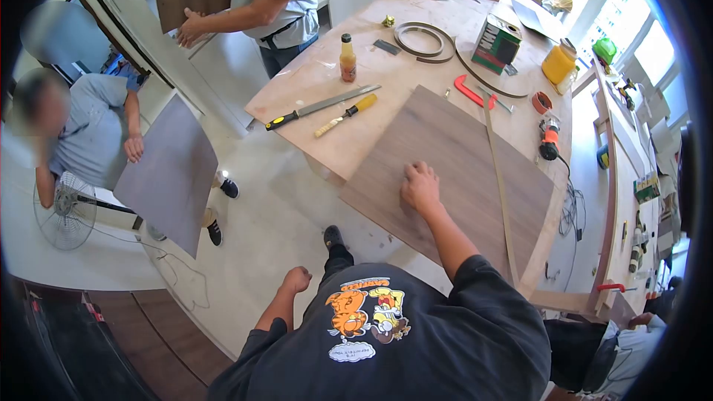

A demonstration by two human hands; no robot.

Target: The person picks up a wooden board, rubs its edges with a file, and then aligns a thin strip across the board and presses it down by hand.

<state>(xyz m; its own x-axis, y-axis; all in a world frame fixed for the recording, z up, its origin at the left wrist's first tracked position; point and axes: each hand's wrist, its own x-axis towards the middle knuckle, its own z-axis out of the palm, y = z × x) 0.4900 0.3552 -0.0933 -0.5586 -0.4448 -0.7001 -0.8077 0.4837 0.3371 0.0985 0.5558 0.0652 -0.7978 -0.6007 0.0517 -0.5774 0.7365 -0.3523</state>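
My right hand (421, 187) rests on a brown wood-grain board (460, 171) that lies across the near side of the worktable. Its fingers are curled down against the surface, and what they may hold is hidden under the palm. Away from the table, beside my body, my left hand (298, 280) hangs in a loose fist with nothing visible in it. A long thin strip (499, 186) lies along the right part of the board. Left of the board are a file with a black and yellow handle (319, 108) and a yellow-handled brush-like tool (347, 115).
On the worktable (297, 89) stand a sauce-type bottle (347, 58), a green tin (497, 43) and a yellow jar (559, 62). Coiled edging (427, 38), a red clamp (473, 93) and a corded orange power tool (549, 139) lie there too. Two people at left hold boards (169, 171).
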